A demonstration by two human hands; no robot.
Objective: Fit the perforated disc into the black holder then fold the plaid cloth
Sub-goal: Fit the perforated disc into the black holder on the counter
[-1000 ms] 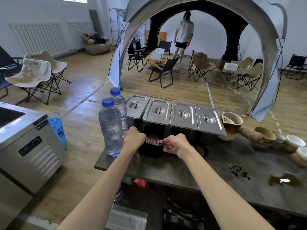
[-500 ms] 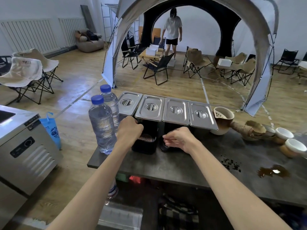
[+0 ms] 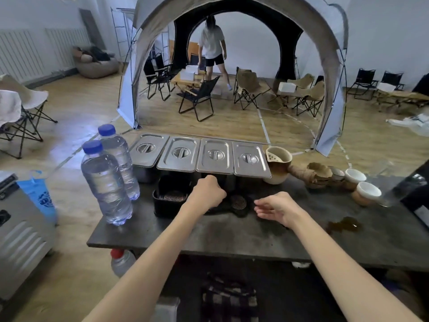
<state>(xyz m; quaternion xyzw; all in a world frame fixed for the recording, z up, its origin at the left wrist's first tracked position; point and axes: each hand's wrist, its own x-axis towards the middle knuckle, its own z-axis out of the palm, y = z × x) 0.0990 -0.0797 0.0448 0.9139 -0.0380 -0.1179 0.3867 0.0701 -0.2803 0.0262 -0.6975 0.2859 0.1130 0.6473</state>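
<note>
On the table (image 3: pixel 232 235) ahead of you: two water bottles (image 3: pixel 105 182) at the left end, one behind the other. Right of them, the black holder (image 3: pixel 170 201). Behind it, four lidded pans (image 3: pixel 199 155) in a row along the far edge. Your left hand (image 3: pixel 206 194) sits between the holder and the perforated disc (image 3: pixel 238 202); your right hand (image 3: pixel 277 209) lies right of the disc. Cups (image 3: pixel 362 184) stand at the far right. The plaid cloth (image 3: pixel 229 298) lies below the table's near edge.
</note>
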